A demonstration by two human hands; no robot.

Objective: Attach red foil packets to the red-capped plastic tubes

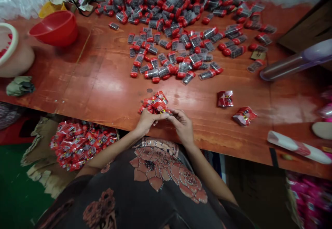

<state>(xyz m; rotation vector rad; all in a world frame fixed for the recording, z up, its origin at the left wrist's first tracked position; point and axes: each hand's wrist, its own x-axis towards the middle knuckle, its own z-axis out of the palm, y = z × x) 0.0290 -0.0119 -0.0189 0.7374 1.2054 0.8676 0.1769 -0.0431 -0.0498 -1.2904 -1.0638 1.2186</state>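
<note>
The left hand (148,122) and right hand (183,127) pinch red foil packets (155,103) firmly, close above the table's near edge (220,142). One slackened finger could send them over.

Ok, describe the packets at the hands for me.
On the wooden table, below the heap of red-capped tubes, find the near edge. There a bunch of red foil packets touches the left hand and right hand, unlike two lone packets rightward.

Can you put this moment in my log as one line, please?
left hand: holds red foil packets | right hand: pinches same packets | nearby: red-capped clear tubes on wooden table
</note>
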